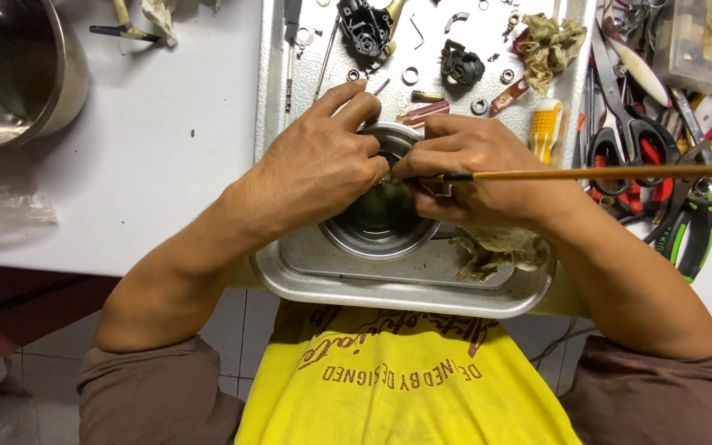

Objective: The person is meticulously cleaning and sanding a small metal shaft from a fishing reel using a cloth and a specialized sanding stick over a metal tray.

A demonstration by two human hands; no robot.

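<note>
Both my hands meet over a small round steel bowl [377, 227] that stands in a metal tray [389, 288]. My left hand [323, 161] pinches a small part above the bowl; the part is mostly hidden by my fingers. My right hand [463, 169] grips a thin brush [603, 174] with a long wooden handle that points right; its tip touches the hidden part. A dirty rag [496, 247] lies in the tray beside the bowl, under my right wrist.
Small metal parts, washers and a black mechanism [368, 29] lie at the tray's far end. Scissors [632, 136], pliers and other tools crowd the right side. A large steel pot [10, 74] stands at far left on the white table [150, 165]. A yellow-handled brush [545, 128] lies near the tray's edge.
</note>
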